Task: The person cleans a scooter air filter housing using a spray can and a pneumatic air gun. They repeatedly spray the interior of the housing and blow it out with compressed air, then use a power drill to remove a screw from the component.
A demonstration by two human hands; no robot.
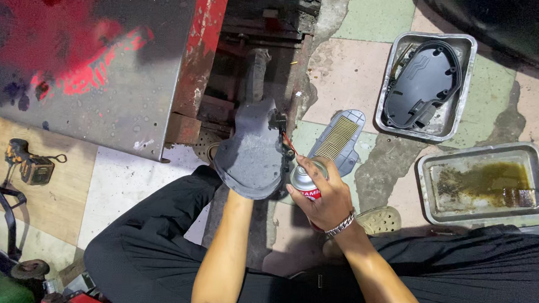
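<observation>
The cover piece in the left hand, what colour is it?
The cover is dull grey, dusty and grimy, in the head view; the left hand grips it from beneath.

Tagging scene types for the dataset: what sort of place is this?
Likely a small vehicle repair workshop. A grimy grey engine cover is being sprayed from an aerosol can; metal trays hold dirty oil and a black plastic cover; an air filter lies on the stained tile floor.

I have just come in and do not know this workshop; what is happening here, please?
A crouching person works over the tiled floor. The left hand, mostly hidden, holds up a grey, dusty plastic cover. The right hand has its grip around a silver spray can, whose thin red straw points at the cover. A pleated air filter lies just beyond.
</observation>
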